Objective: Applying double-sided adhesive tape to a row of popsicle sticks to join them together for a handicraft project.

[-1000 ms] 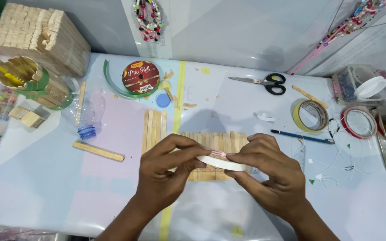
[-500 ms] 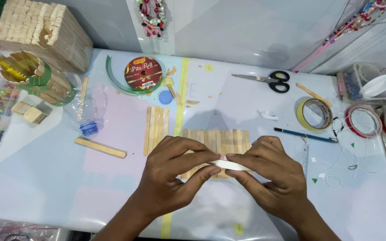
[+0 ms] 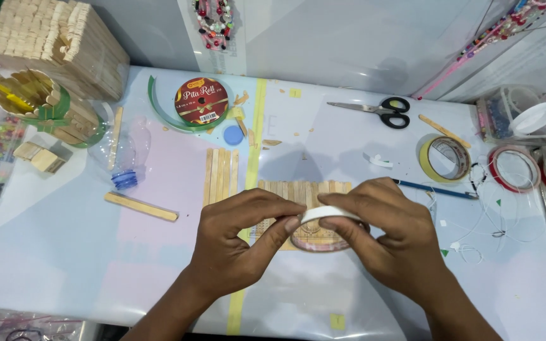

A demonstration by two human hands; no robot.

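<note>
Both my hands hold a white tape roll [image 3: 327, 222] just above the table. My left hand [image 3: 235, 239] pinches its left rim with thumb and forefinger. My right hand [image 3: 390, 240] grips the roll's right side, fingers curled over the top. Under the roll lies a flat panel of wooden sticks [image 3: 304, 189] set side by side, partly hidden by my hands. A narrower strip of sticks [image 3: 221, 173] lies just left of it.
Black-handled scissors [image 3: 374, 110], a yellow tape roll [image 3: 447, 158], a red-rimmed roll [image 3: 513, 167] and a blue pen [image 3: 437, 189] lie to the right. A red ribbon reel [image 3: 202, 101], a clear bottle [image 3: 124, 158], a loose stick [image 3: 140, 206] and stacked stick bundles [image 3: 58, 44] sit left.
My hands have tilted the tape roll up so its ring faces me more, and my left fingers have shifted to its edge. The view moved slightly closer.
</note>
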